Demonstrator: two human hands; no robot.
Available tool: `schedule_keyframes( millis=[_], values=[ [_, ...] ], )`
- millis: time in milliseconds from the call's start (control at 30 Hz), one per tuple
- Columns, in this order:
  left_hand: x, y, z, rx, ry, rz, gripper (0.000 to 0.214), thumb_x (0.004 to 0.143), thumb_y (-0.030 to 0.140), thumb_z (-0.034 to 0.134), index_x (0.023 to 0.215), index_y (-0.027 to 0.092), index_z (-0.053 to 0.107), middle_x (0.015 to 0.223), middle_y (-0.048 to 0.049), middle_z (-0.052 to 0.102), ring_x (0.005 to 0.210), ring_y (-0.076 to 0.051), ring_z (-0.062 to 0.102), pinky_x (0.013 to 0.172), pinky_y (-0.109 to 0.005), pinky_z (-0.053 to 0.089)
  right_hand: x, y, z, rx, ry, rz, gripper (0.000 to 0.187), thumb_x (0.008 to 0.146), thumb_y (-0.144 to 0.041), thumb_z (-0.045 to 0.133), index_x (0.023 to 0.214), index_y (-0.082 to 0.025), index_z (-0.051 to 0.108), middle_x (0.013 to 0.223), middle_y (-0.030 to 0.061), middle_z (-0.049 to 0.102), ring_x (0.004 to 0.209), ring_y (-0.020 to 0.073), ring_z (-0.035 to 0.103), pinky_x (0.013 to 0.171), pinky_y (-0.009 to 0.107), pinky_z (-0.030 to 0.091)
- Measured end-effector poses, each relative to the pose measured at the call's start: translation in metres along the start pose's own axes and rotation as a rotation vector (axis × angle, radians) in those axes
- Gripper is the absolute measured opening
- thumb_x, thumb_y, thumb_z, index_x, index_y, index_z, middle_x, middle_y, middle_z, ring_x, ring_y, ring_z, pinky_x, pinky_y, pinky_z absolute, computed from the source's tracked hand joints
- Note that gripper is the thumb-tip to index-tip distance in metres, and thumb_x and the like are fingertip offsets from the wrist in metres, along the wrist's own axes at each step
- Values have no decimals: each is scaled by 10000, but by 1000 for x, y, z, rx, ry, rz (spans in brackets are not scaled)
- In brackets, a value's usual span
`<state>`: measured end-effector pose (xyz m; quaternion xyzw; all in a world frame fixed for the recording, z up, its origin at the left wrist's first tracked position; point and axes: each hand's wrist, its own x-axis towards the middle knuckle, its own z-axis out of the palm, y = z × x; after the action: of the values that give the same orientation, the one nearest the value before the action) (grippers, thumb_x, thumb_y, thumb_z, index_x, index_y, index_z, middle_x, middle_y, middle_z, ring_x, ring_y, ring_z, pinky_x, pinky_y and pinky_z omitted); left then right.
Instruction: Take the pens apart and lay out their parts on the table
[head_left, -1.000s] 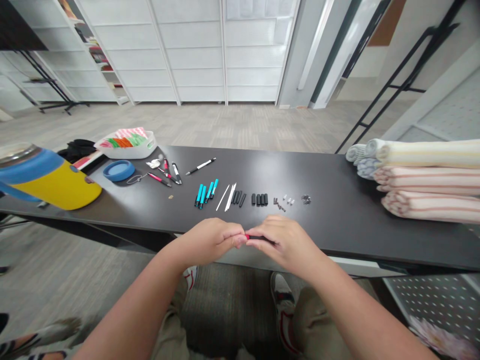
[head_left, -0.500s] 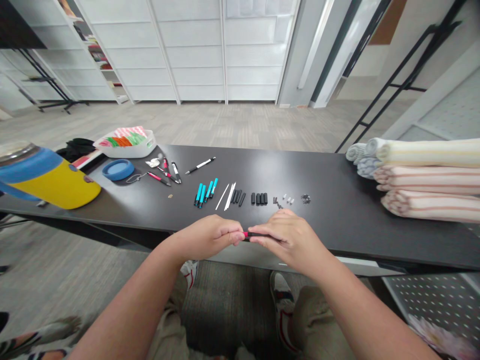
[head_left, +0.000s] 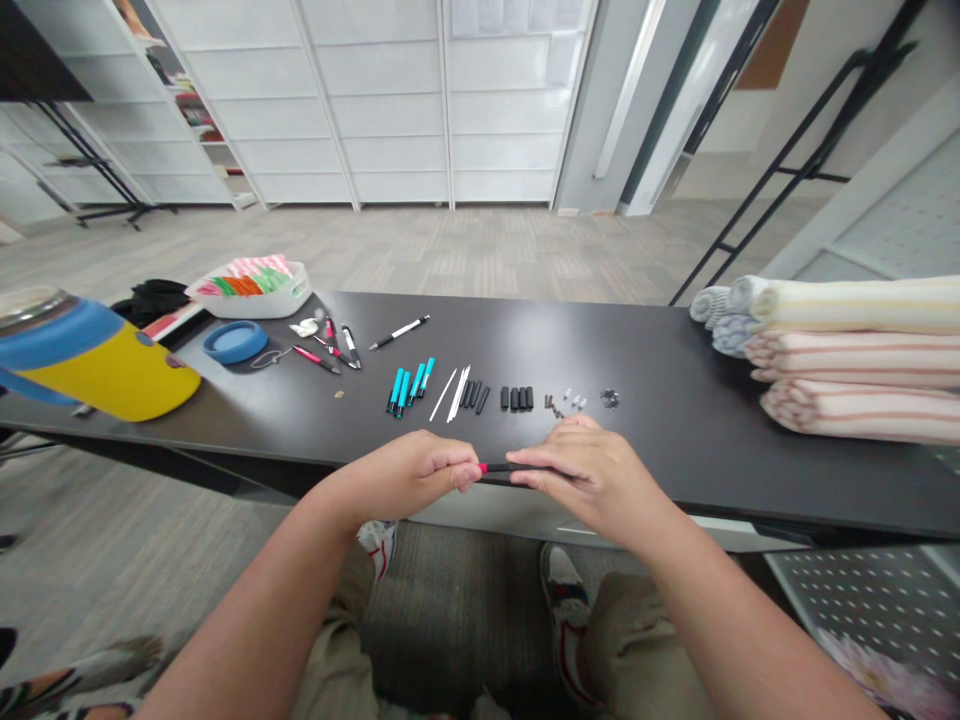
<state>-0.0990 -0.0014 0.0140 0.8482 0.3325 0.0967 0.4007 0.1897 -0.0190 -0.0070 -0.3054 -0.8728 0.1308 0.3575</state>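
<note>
Over the table's front edge, both hands hold one pen (head_left: pixel 496 468), level and crosswise. My left hand (head_left: pixel 420 475) is closed around its red end. My right hand (head_left: pixel 581 475) pinches the black end between thumb and fingers; a short black stretch shows between the hands. Beyond them lie sorted pen parts: teal barrels (head_left: pixel 400 390), thin white refills (head_left: pixel 457 394), slim black tubes (head_left: pixel 472 393), short black grips (head_left: pixel 517 399), small dark pieces (head_left: pixel 553 404), clear bits (head_left: pixel 576 400) and a small pile of springs or similar bits (head_left: pixel 610 398).
Assembled pens (head_left: pixel 316 358) and a white-and-black pen (head_left: pixel 400 332) lie at the left. Behind are a blue lid (head_left: pixel 235 342) and a white basket (head_left: pixel 298 290) of wrapped items. A yellow-and-blue flask (head_left: pixel 142 375) stands far left; rolled towels (head_left: pixel 862 355) are stacked right.
My right hand has slid slightly right and my left hand slightly left, so more of the pen's black part shows between them.
</note>
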Motion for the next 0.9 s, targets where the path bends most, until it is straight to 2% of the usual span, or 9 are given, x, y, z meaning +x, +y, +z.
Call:
schedule_keyframes(
  millis=[133, 200, 267, 400, 533, 667, 800, 900],
  values=[
    [-19, -20, -13, -70, 86, -93, 452, 1076, 499, 413, 763, 183, 494, 699, 41, 430, 667, -118, 403, 646, -236, 320, -10, 17, -28, -68, 148, 165, 90, 982, -300, 727, 1035, -256, 784, 891, 7, 797, 794, 160, 727, 775, 304, 514],
    [-25, -27, -17, -131, 118, -129, 462, 1072, 532, 402, 790, 183, 513, 680, 47, 413, 637, -118, 381, 618, -240, 310, -13, 23, -34, -111, 163, 215, 107, 982, -313, 717, 1052, -260, 778, 969, 33, 782, 867, 184, 726, 792, 317, 537],
    [-26, -29, -17, -156, 130, -143, 460, 1069, 539, 401, 816, 180, 534, 662, 53, 403, 618, -117, 365, 602, -240, 301, -12, 25, -29, -155, 146, 209, 136, 998, -311, 678, 1071, -250, 775, 1001, 64, 736, 913, 210, 700, 817, 348, 554],
    [-16, -23, -10, -115, 153, -137, 435, 1071, 507, 412, 841, 173, 570, 665, 51, 424, 625, -119, 384, 612, -237, 309, -2, 19, -3, -237, 72, 162, 180, 1008, -235, 621, 1121, -225, 762, 1000, 96, 641, 926, 235, 638, 813, 385, 563],
    [-10, -19, -6, -85, 172, -147, 425, 1069, 490, 417, 842, 173, 585, 674, 46, 463, 634, -121, 412, 619, -239, 318, 6, 15, 17, -272, -52, 110, 155, 997, -185, 638, 1107, -210, 745, 1024, 108, 679, 920, 244, 641, 847, 420, 556],
    [-12, -20, -5, -82, 195, -154, 435, 1070, 501, 416, 837, 173, 581, 695, 42, 487, 649, -120, 432, 624, -239, 324, 9, 14, 23, -297, -160, 91, 153, 983, -219, 696, 1132, -194, 724, 1044, 108, 729, 955, 252, 642, 875, 418, 536],
    [-12, -23, -4, -85, 204, -148, 429, 1070, 500, 420, 848, 173, 586, 719, 37, 510, 669, -123, 447, 629, -238, 330, 11, 17, 27, -271, -173, 33, 93, 1025, -244, 643, 1018, -196, 723, 1005, 91, 756, 971, 230, 656, 916, 396, 512],
    [-12, -23, -3, -82, 212, -143, 415, 1069, 483, 425, 850, 172, 592, 737, 31, 529, 687, -128, 465, 648, -239, 347, 10, 23, 29, -286, -182, 8, 134, 1037, -210, 613, 1106, -175, 722, 1044, 97, 767, 985, 234, 663, 934, 404, 523]
  ],
)
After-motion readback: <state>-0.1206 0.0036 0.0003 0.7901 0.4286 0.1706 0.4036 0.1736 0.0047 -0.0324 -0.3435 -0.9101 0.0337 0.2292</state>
